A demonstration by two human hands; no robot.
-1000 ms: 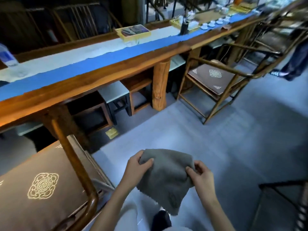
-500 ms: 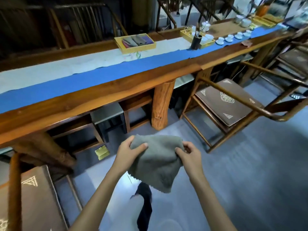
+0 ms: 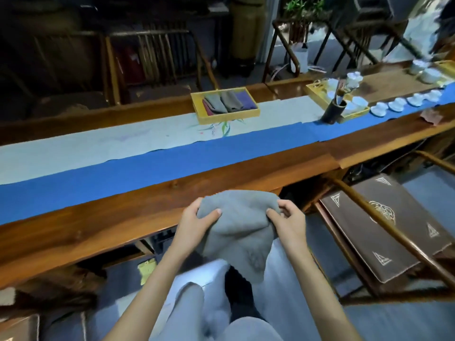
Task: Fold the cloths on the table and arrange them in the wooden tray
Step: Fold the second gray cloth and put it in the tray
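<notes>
A grey cloth (image 3: 237,227) hangs between both hands just in front of the table's near edge. My left hand (image 3: 194,221) pinches its upper left corner, and my right hand (image 3: 288,219) grips the upper right. Its lower part droops toward my legs. The yellow wooden tray (image 3: 200,115) sits on the far side of the long wooden table (image 3: 123,217), holding several folded cloths (image 3: 227,101) in red, grey and purple.
A blue runner (image 3: 147,166) and a pale cloth strip (image 3: 98,143) lie along the table. At the right stand a dark brush pot (image 3: 332,112), a tray of white cups (image 3: 354,107) and saucers. A wooden chair with a brown cushion (image 3: 384,227) stands at my right.
I have come up close to the table with the cloth, and the view has swung to face it. Both hands keep their hold on the grey cloth, now raised near the table edge.
</notes>
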